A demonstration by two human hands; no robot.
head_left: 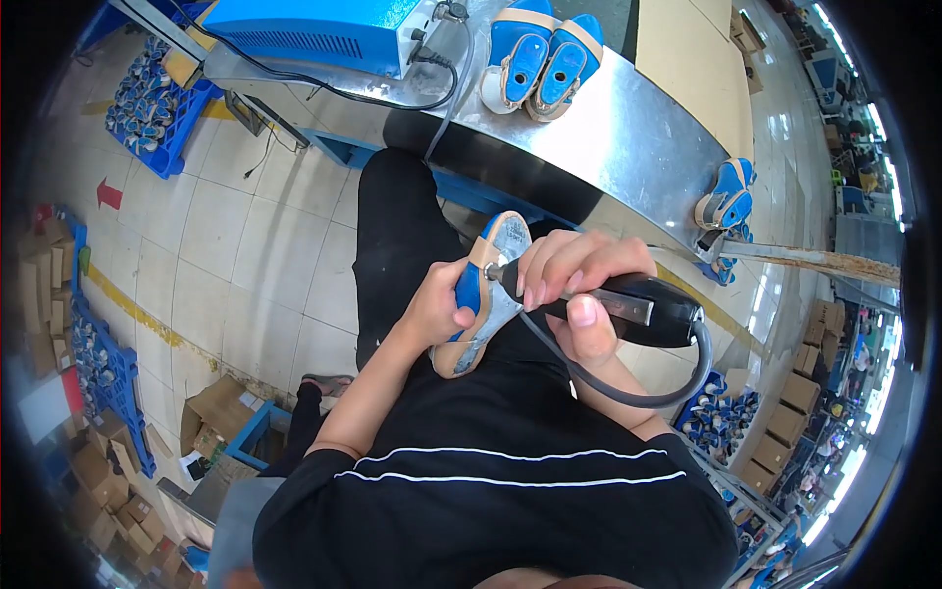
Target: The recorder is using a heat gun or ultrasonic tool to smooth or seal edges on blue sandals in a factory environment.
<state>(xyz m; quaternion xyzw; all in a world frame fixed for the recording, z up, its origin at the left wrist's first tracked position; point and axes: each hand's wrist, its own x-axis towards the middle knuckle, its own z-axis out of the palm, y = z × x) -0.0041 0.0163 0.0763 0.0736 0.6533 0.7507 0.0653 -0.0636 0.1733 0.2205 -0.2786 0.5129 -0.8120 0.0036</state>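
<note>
Over my lap, my left hand (435, 306) is wrapped around the middle of a shoe (469, 293) with blue and tan parts and a grey inner surface. My right hand (587, 270) grips a black handheld rotary tool (667, 312) with a metal plate on its side. The narrow metal tip of the tool points left and meets the shoe near its tan strap; whether it presses in is too small to tell. From the tool's right end a thick grey cable (702, 368) loops back under my right wrist.
Ahead is a metal workbench (628, 128) with a blue machine box (314, 34), a black cord and a pair of blue shoes (545, 64). More shoes (728, 201) sit at its right end. Blue crates (177, 147) of shoes and cardboard boxes (221, 412) stand on the tiled floor.
</note>
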